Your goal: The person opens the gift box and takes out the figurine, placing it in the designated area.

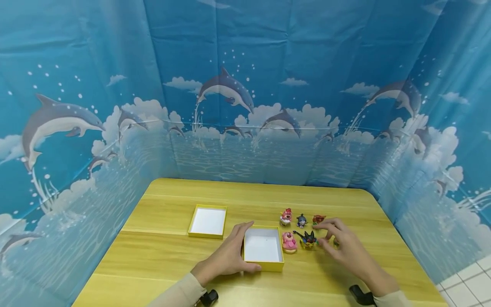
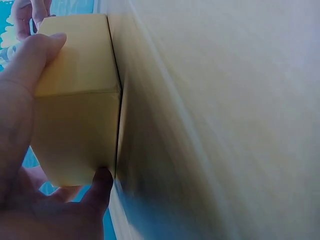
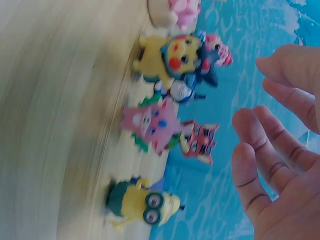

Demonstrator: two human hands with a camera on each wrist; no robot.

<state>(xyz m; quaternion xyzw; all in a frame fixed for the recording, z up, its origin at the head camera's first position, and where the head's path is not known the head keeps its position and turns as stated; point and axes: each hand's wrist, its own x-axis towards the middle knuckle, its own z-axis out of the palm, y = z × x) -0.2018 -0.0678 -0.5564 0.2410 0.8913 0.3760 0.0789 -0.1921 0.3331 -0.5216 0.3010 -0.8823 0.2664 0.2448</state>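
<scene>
My left hand [image 1: 230,253] grips an open yellow box [image 1: 272,266] with a white inside, fingers along its left side and thumb at the near edge. The left wrist view shows that thumb and fingers on the box's outer walls. Over the figurines my right hand [image 1: 341,245] hovers, fingers bent and apart, with nothing between them. Below it in the right wrist view stand a yellow figurine in a dark hood [image 3: 175,57], a pink star-shaped figurine [image 3: 150,125] and a goggled yellow minion figurine [image 3: 145,202]. In the head view the hand partly hides some figurines.
A shallow yellow lid [image 1: 207,221] with a white inside lies left of the box. A pink figurine [image 1: 289,243] stands close to the box's right side. Behind it are a red-and-pink figurine [image 1: 286,217], a dark grey one [image 1: 301,221] and a red one [image 1: 318,219].
</scene>
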